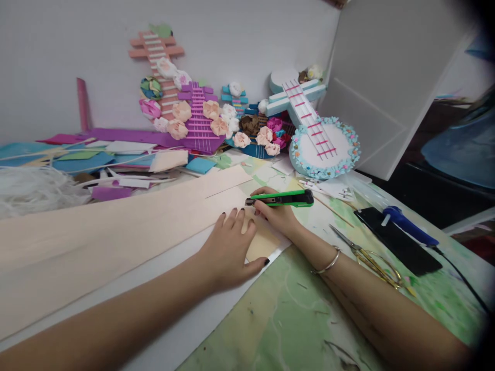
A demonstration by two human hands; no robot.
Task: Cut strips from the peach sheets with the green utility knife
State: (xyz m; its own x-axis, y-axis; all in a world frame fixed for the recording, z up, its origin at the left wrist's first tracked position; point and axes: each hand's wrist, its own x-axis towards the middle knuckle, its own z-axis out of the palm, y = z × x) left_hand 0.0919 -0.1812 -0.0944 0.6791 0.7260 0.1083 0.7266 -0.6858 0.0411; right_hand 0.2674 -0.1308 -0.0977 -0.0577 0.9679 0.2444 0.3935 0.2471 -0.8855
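My left hand (226, 252) lies flat with fingers spread, pressing on a long peach-coloured sheet (96, 237) and the white sheet (185, 286) beneath it. Close beside its fingertips, my right hand (280, 219) grips a green and black utility knife (286, 198). The knife is held nearly level, its tip pointing left over the sheet's right end. A thin straight slit shows in the peach sheet just beyond the knife tip. Between and below the hands is a tan piece (266, 241), partly covered by them.
Gold-handled scissors (371, 260), a black flat slab (398, 242) and a blue glue gun (412, 228) with a cord lie at right. Decorated model instruments (309, 129) lean along the back wall. Coloured sheets (85, 159) and white stringy material (34, 193) fill the left.
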